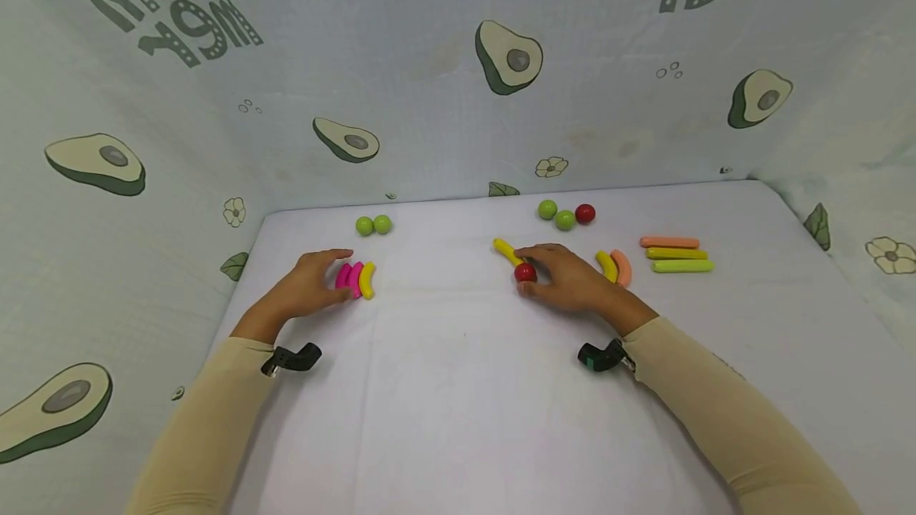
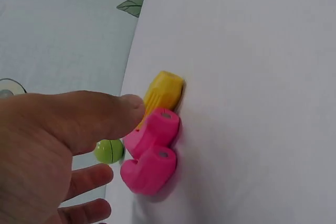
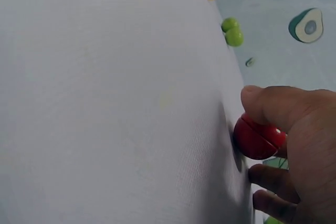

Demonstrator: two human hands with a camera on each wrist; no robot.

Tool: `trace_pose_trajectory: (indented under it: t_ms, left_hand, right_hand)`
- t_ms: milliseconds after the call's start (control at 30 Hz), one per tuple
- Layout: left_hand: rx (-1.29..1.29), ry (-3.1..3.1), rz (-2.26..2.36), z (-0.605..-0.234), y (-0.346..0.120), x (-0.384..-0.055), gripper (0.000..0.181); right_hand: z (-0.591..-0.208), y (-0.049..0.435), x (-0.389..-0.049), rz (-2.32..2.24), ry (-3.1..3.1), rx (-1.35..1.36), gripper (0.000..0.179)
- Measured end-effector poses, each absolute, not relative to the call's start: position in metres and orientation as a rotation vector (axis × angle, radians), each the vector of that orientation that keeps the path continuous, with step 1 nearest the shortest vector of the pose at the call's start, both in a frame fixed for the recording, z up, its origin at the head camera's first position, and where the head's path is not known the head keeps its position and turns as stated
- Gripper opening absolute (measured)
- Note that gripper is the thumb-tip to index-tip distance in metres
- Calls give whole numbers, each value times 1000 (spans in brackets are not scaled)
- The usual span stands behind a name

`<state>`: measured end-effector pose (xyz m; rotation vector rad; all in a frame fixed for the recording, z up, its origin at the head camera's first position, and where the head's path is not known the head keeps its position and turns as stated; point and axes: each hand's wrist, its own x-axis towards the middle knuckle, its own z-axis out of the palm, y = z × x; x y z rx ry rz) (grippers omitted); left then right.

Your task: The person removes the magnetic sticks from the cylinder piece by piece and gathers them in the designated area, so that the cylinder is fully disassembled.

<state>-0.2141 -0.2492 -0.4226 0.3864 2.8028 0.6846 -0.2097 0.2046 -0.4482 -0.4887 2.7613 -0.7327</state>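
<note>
My right hand [image 1: 565, 278] pinches a red ball [image 1: 525, 273] between thumb and fingers. A seam runs across the ball in the right wrist view, where its shadow falls close beside it. Just beyond the fingers lies a yellow stick-like piece [image 1: 506, 250], partly covered by the ball and hand. Over at the left, my left hand [image 1: 312, 284] arches with thumb and fingers spread around two pink curved pieces [image 2: 152, 169]. A yellow curved piece [image 1: 367, 280] lies against them on the side away from the palm. The left thumb overlaps the pink and yellow pieces in the left wrist view.
Two green balls [image 1: 374, 225] lie at the back left. Two more green balls [image 1: 556, 214] and another red ball [image 1: 585, 214] sit at the back right. Beside the right wrist are yellow and orange curved pieces [image 1: 614, 268]. Further right, three straight sticks [image 1: 676, 253] lie in a stack.
</note>
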Motion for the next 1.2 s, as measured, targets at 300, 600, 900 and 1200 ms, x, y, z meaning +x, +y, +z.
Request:
trace_pose_trajectory:
  t_ms: [300, 600, 900, 1200]
  left_hand:
    - [489, 2860, 707, -413, -211, -213, 61]
    - [794, 2825, 644, -417, -168, -209, 52]
    - [894, 2741, 563, -429, -124, -208, 53]
    - [963, 2801, 513, -440, -69, -208, 54]
  right_hand:
    - [-443, 199, -210, -814, 2736, -502, 47]
    - [-444, 195, -210, -821, 2757, -534, 39]
    - [-448, 190, -212, -847, 2771, -568, 40]
    - [-450, 185, -214, -800, 2802, -654, 53]
